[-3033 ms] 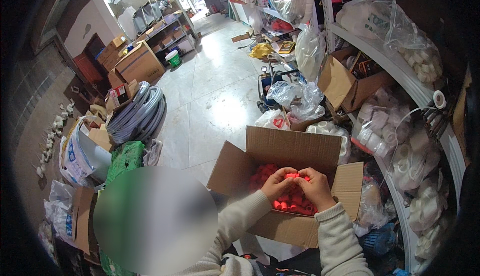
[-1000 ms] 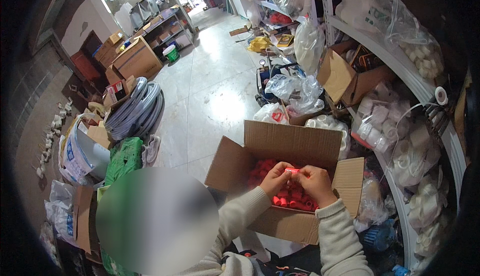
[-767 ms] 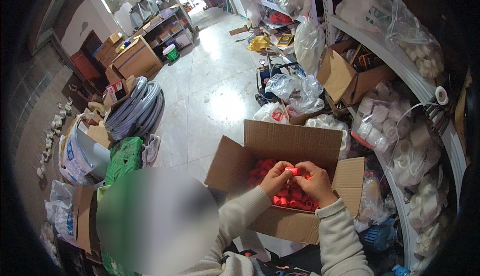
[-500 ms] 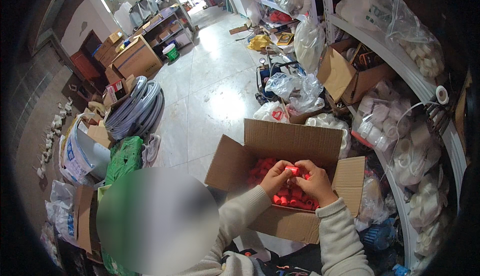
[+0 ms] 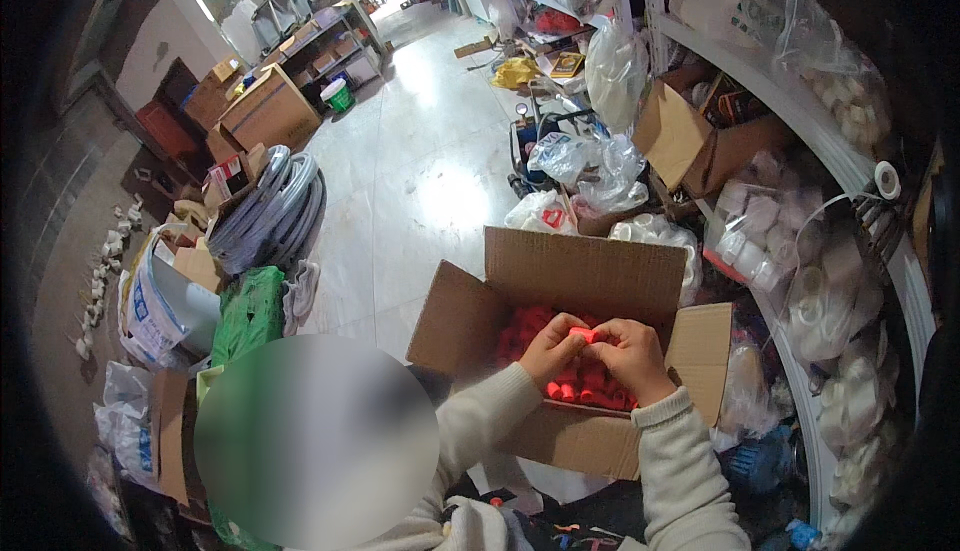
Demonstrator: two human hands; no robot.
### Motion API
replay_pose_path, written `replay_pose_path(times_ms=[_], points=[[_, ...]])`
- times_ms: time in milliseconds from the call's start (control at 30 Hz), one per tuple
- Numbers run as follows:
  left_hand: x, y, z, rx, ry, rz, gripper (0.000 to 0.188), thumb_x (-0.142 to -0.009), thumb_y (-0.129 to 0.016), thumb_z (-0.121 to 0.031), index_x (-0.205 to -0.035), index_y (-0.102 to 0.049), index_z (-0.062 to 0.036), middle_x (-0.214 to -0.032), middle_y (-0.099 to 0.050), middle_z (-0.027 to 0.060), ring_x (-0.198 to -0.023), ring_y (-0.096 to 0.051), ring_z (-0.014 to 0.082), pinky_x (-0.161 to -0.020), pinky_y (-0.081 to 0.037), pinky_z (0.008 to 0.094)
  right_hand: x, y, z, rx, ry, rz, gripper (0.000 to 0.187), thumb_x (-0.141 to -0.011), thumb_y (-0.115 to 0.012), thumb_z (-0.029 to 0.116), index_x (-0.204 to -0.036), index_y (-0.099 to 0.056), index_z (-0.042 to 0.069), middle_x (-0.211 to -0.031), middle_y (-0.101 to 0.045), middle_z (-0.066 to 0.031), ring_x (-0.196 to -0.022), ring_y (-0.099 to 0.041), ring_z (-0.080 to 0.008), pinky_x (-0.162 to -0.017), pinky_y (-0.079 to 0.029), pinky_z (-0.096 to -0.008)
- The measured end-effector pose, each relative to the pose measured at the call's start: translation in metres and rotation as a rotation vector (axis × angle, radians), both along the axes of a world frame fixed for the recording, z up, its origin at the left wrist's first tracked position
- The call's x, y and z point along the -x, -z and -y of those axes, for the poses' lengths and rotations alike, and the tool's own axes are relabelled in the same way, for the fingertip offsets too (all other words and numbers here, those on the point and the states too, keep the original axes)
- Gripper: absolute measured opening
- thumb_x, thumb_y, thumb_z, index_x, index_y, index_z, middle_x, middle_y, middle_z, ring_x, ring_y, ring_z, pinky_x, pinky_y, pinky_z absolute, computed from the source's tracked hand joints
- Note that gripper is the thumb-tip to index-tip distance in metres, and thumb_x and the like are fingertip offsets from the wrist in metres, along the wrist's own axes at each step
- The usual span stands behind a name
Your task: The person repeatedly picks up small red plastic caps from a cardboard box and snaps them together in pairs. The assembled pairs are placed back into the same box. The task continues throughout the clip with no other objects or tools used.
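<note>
An open cardboard box (image 5: 585, 273) sits in front of me, filled with several small red plastic pieces (image 5: 522, 324). Above the box, my left hand (image 5: 547, 345) and my right hand (image 5: 630, 353) meet fingertip to fingertip. Between them they pinch one small red piece (image 5: 581, 332). Both of my forearms wear cream knitted sleeves and come in from the lower edge.
Shelves on the right hold clear bags of white fittings (image 5: 800, 281) and an open brown box (image 5: 700, 136). Coiled grey hose (image 5: 270, 213), a green bag (image 5: 245, 313) and stacked cartons (image 5: 262, 111) line the left. A pale tiled floor (image 5: 420, 151) runs away ahead.
My hands stay over the box, working the red piece between the fingertips; they have shifted only slightly. The view has tilted a little.
</note>
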State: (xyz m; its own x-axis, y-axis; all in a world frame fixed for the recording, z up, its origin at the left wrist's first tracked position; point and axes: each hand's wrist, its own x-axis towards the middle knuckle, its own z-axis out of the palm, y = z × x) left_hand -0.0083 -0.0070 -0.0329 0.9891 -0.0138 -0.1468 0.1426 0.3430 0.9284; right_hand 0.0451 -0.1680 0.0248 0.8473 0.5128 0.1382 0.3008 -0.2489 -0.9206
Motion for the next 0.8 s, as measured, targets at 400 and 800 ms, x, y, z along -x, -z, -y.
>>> replay_pose_path(times_ms=[400,800], points=[[-0.012,-0.044,-0.037,-0.838,0.123,0.053,0.023,-0.081,-0.062,-0.020,-0.091,-0.053,-0.0023,-0.080,-0.058,0.0048,-0.072,-0.054,0.0122,-0.062,-0.046,0.0279,-0.033,0.011,0.030,-0.854,0.473,-0.564,0.021,-0.080,-0.054,-0.001,-0.099,-0.046,0.005,-0.084,-0.046,-0.0016,-0.066,-0.051,-0.0113,-0.052,-0.045,-0.0234],[-0.043,-0.055,-0.046,-1.835,0.559,-0.003,0.032,-0.078,-0.058,-0.035,-0.092,-0.055,-0.0067,-0.084,-0.060,0.0164,-0.081,-0.058,0.0347,-0.066,-0.046,0.0439,-0.036,0.005,0.032,-0.706,0.402,-0.662,0.027,-0.073,-0.041,-0.011,-0.097,-0.046,-0.001,-0.098,-0.048,-0.0113,-0.092,-0.054,-0.0230,-0.080,-0.049,-0.0332]])
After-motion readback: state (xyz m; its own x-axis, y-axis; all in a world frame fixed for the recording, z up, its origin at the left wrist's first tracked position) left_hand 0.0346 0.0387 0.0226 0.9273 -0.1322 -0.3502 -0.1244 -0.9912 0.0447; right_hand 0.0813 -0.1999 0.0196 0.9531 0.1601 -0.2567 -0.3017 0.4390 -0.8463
